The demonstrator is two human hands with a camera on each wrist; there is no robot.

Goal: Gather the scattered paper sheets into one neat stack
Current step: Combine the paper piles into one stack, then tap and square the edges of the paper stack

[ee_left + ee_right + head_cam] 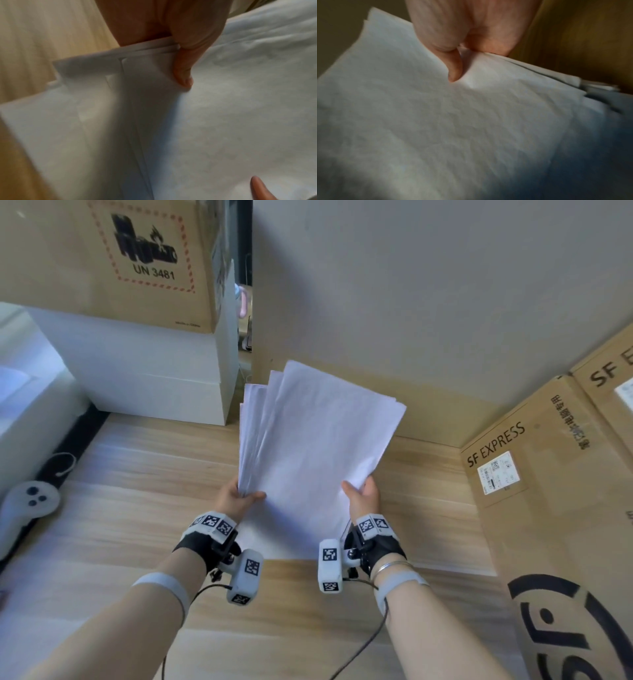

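1. Left hand (239,497) and right hand (363,497) each pinch the paper sheets (315,440), held fanned above the table (137,474)
2. Risk: loosely pinched, offset sheets could slip out while being squared

You have a bunch of white paper sheets (315,440) held up above the wooden table. They are plain, with no writing that shows, and a little wrinkled. The sheets lie one on top of another, but they are not lined up. At the far end they fan out, so you can see several corners and edges sticking out on the left side. The top sheet is turned a bit to the right. The near edges are not even either; they step out like little stairs. One more white sheet (291,546) lies flat on the table, right under the bunch.
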